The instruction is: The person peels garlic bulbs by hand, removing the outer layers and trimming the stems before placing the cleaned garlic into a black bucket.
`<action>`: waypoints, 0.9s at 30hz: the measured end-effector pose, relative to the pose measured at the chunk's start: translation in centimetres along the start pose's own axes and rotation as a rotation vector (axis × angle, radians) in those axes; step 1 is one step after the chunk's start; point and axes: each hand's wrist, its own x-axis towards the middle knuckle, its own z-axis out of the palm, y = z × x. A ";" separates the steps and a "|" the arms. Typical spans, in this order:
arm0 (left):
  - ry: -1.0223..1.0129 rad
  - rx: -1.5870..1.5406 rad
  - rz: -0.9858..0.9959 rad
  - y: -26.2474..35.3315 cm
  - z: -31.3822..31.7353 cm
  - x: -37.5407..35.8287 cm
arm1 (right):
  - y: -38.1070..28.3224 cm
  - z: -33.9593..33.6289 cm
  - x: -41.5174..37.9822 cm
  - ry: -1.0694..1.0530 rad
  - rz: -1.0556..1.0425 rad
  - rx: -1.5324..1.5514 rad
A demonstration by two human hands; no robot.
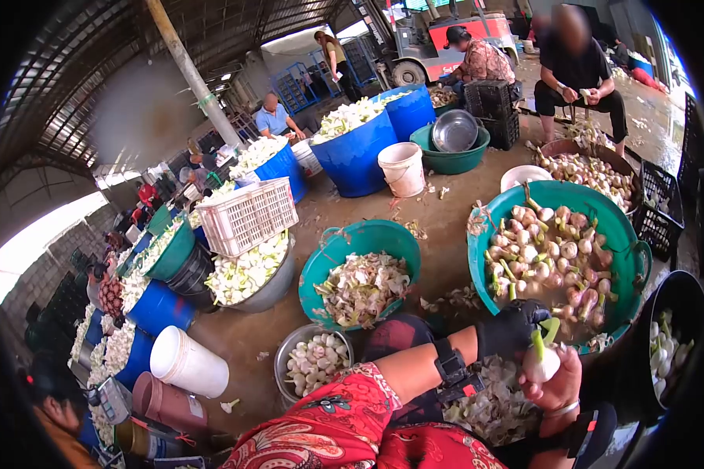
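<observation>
Garlic (540,367): gripped in right hand (560,381), stem (537,344) toward 12 o'clock.
Left hand (510,328): at garlic's 11 o'clock, beside stem; grip unclear.

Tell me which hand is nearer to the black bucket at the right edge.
Right. The right hand, holding a garlic bulb, is just left of the black bucket in the picture; the gloved left hand is farther left.

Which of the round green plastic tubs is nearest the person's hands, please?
The wide green plastic tub of garlic bulbs, just beyond the black-gloved left hand; the green tub of peelings is farther left, others farther away.
</observation>
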 end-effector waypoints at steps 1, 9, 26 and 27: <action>-0.134 -0.122 -0.089 0.6 -0.4 0.7 | 0.5 0.0 0.2 -0.035 -0.016 -0.014; -0.072 -1.200 -0.707 1.6 -0.9 -0.5 | -0.2 -0.4 -0.3 0.128 -0.532 -0.118; 0.039 -1.088 -0.698 0.2 -1.3 0.2 | -0.5 0.9 -0.3 0.288 -0.988 -0.395; 0.078 -1.134 -0.692 -0.6 -1.4 0.3 | -0.6 1.4 -0.6 0.271 -1.006 -0.265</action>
